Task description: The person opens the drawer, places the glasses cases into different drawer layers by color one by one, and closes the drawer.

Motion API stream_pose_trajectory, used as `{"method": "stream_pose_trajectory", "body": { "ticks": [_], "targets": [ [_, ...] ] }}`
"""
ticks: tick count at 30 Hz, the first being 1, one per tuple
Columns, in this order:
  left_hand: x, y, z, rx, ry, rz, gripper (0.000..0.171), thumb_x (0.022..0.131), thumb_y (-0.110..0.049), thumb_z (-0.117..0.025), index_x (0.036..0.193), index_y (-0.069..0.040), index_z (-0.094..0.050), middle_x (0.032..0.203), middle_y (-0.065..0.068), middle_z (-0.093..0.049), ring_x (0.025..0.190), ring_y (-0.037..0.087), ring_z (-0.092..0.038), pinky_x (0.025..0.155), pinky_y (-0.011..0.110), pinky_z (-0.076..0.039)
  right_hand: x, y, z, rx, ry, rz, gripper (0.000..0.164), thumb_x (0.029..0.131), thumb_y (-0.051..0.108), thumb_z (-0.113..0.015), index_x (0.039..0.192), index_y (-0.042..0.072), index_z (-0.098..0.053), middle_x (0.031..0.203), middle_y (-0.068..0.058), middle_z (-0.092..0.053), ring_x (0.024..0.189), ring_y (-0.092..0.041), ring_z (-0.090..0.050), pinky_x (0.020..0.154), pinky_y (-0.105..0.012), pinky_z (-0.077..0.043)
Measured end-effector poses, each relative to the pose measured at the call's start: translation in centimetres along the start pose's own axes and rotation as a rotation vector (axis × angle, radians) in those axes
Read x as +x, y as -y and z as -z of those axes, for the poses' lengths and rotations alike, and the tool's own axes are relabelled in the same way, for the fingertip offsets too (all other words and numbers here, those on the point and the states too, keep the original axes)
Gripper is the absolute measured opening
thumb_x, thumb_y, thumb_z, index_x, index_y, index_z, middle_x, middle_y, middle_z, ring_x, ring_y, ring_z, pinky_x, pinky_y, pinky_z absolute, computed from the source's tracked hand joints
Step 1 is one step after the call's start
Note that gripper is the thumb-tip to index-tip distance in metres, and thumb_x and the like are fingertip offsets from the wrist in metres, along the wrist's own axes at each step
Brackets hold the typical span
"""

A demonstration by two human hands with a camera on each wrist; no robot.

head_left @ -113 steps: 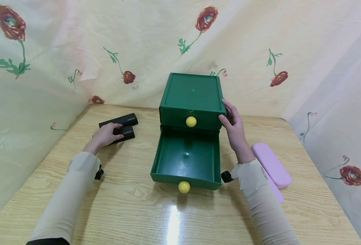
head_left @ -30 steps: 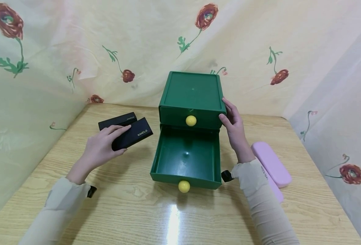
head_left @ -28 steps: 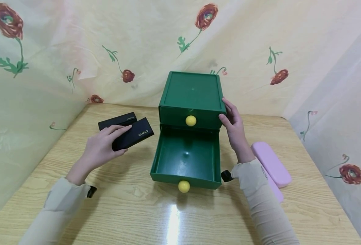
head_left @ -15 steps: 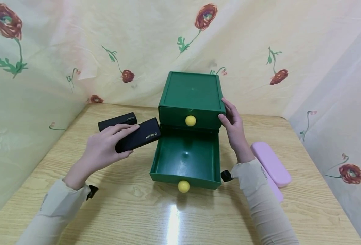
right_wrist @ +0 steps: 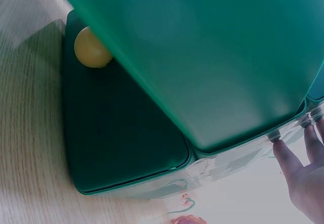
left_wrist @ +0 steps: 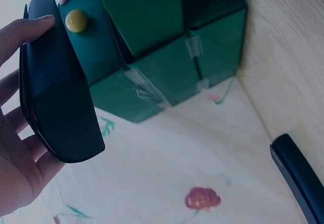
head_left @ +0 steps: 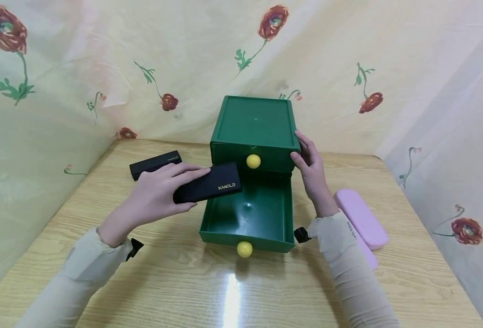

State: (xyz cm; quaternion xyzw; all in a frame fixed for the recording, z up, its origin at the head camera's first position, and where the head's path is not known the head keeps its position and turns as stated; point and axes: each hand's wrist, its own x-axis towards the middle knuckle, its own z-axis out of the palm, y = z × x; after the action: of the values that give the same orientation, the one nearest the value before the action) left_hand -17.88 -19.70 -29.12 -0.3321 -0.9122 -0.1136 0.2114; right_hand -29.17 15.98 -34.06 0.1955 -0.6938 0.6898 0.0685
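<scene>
My left hand (head_left: pixel 157 193) grips a black glasses case (head_left: pixel 214 181) lettered KANOLD, thumb on one long side and fingers on the other. The case's right end overlaps the pulled-out drawer (head_left: pixel 261 223) in the head view; its tapered end (left_wrist: pixel 66 118) faces the left wrist camera. That green drawer has a yellow knob (head_left: pixel 244 249) and is bare inside. Above it, the cabinet (head_left: pixel 255 120) has its top drawer closed. My right hand (head_left: pixel 312 171) rests on the cabinet's right front corner, thumb at the front. In the right wrist view its fingertips (right_wrist: pixel 284 155) touch the side.
A second black glasses case (head_left: pixel 154 165) lies on the wooden table at the back left. Two lilac cases, one (head_left: pixel 362 218) overlapping the other, lie beside the right forearm. Below the pulled-out drawer, a closed bottom drawer (right_wrist: pixel 116 128) shows. Flowered cloth (head_left: pixel 163 68) hangs behind.
The left hand has picked up the nearer black glasses case from the table and carried it right, to the pulled-out drawer. The right hand has stayed at the cabinet's corner.
</scene>
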Motion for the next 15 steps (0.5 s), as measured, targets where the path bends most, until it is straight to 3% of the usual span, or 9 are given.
{"method": "stream_pose_trajectory", "body": {
  "ticks": [5, 10, 13, 15],
  "targets": [
    [1.1, -0.6, -0.4, -0.021, 0.029, -0.053, 0.069, 0.075, -0.033, -0.081, 0.138, -0.031, -0.054, 0.13, -0.004, -0.062, 0.107, 0.019, -0.063, 0.054, 0.029, -0.05, 0.0, 0.1, 0.0, 0.002, 0.002, 0.0, 0.051, 0.101, 0.019, -0.05, 0.15, 0.025, -0.036, 0.158, -0.003, -0.031, 0.143, -0.024, -0.033, 0.118, -0.056, -0.026],
    [2.2, -1.4, -1.1, -0.04, 0.062, -0.098, 0.069, 0.075, -0.036, -0.082, 0.138, -0.03, -0.054, 0.13, -0.002, -0.062, 0.112, 0.022, -0.062, 0.069, 0.04, -0.057, 0.0, 0.0, 0.0, -0.004, 0.004, 0.003, 0.051, 0.101, 0.019, -0.049, 0.15, 0.025, -0.036, 0.158, -0.003, -0.031, 0.143, -0.024, -0.033, 0.118, -0.057, -0.025],
    [2.8, -1.7, -1.7, -0.05, 0.077, -0.124, 0.069, 0.075, -0.036, -0.083, 0.137, -0.029, -0.055, 0.13, -0.003, -0.062, 0.113, 0.021, -0.062, 0.074, 0.035, -0.057, 0.0, -0.1, 0.0, -0.012, 0.003, 0.001, 0.051, 0.101, 0.019, -0.049, 0.149, 0.026, -0.036, 0.158, -0.003, -0.031, 0.144, -0.025, -0.032, 0.118, -0.057, -0.025],
    [3.2, -1.9, -2.0, -0.056, 0.096, -0.13, 0.068, 0.075, -0.036, -0.082, 0.137, -0.03, -0.055, 0.13, -0.004, -0.061, 0.112, 0.02, -0.062, 0.07, 0.029, -0.055, -0.1, -0.1, 0.0, -0.012, 0.001, 0.0, 0.051, 0.101, 0.019, -0.05, 0.149, 0.026, -0.037, 0.158, -0.003, -0.031, 0.144, -0.025, -0.032, 0.118, -0.057, -0.025]
  ]
}}
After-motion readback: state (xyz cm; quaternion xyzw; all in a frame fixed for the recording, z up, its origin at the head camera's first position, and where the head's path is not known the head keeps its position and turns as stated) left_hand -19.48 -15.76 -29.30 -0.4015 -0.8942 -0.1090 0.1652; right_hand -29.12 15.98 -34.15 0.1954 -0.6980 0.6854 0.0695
